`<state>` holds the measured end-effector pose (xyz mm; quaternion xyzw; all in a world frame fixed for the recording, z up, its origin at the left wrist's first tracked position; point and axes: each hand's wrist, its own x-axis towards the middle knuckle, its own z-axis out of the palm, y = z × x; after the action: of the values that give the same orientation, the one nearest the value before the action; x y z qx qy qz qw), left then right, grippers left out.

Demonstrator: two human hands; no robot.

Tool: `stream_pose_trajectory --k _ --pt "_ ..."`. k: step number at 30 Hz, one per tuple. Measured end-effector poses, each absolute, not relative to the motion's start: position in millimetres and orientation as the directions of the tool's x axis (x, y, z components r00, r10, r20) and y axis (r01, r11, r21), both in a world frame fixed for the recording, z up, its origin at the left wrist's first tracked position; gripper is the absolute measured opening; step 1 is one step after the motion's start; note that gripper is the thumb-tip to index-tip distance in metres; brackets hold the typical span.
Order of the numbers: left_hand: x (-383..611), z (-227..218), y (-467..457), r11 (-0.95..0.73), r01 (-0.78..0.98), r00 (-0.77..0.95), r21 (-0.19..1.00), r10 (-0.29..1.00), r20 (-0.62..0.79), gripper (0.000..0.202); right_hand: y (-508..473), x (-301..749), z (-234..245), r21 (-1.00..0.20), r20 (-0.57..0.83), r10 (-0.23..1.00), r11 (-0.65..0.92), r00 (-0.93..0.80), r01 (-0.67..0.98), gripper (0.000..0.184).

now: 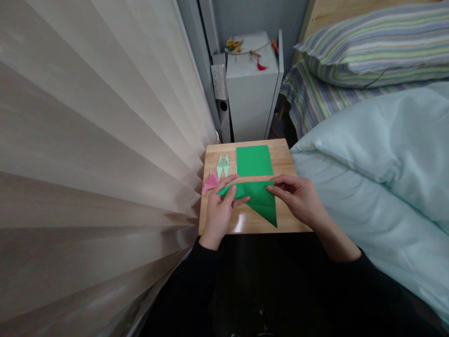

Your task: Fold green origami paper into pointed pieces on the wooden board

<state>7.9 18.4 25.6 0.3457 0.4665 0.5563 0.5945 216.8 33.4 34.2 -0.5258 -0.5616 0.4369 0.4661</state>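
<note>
A green sheet of origami paper [261, 200], folded into a triangle, is held between my two hands above the small wooden table. My left hand [220, 203] grips its left corner, thumb on top and some fingers beneath. At the upper right corner, my right hand [296, 194] pinches the paper between thumb and fingers. One point of the triangle hangs toward me at the lower right. Just beyond lies a flat green paper square [254, 160]. Close to my left fingers are a pale green folded paper piece [223, 164] and a pink folded paper piece [210, 181].
The wooden table [280, 152] is small. A pleated curtain [157, 140] borders it on the left, and a bed with a pale blue quilt [368, 154] on the right. Behind stands a white cabinet [250, 103]; a striped pillow [379, 47] lies on the bed.
</note>
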Motion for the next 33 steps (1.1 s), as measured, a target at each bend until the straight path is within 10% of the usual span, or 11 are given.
stream_pose_trajectory --k 5,11,17,21,25,29,33 --pt "5.7 15.6 19.2 0.070 -0.235 -0.389 0.969 0.907 -0.160 0.047 26.7 209.0 36.3 -0.896 0.227 0.974 0.214 -0.014 0.388 0.015" --pt "29.6 29.2 6.6 0.415 -0.473 0.194 0.777 0.910 -0.367 0.044 16.4 198.0 28.6 -0.616 0.454 0.859 0.495 -0.238 0.613 0.023" --pt "26.0 22.2 9.8 0.385 -0.429 0.123 0.817 0.921 -0.369 0.041 14.5 194.7 34.5 -0.439 0.472 0.766 0.633 -0.435 0.638 0.017" --pt "10.5 14.8 16.7 0.365 -0.097 0.182 0.926 0.921 -0.344 0.032 23.1 204.8 32.9 -0.621 0.446 0.878 0.445 -0.177 0.645 0.020" --pt "5.4 24.1 18.6 0.107 0.168 0.224 0.980 0.964 -0.144 0.021 30.0 207.4 20.2 -0.965 0.064 0.994 0.085 -0.094 0.248 0.040" --pt "6.0 35.3 18.8 -0.008 0.083 0.023 0.997 1.000 0.006 0.023 30.0 200.8 10.9 -0.984 -0.156 0.973 -0.168 -0.170 -0.063 0.042" --pt "1.9 35.2 20.3 -0.080 0.042 -0.142 0.996 0.986 0.086 0.026 27.9 198.1 12.8 -0.967 -0.240 0.933 -0.255 -0.269 -0.021 0.048"
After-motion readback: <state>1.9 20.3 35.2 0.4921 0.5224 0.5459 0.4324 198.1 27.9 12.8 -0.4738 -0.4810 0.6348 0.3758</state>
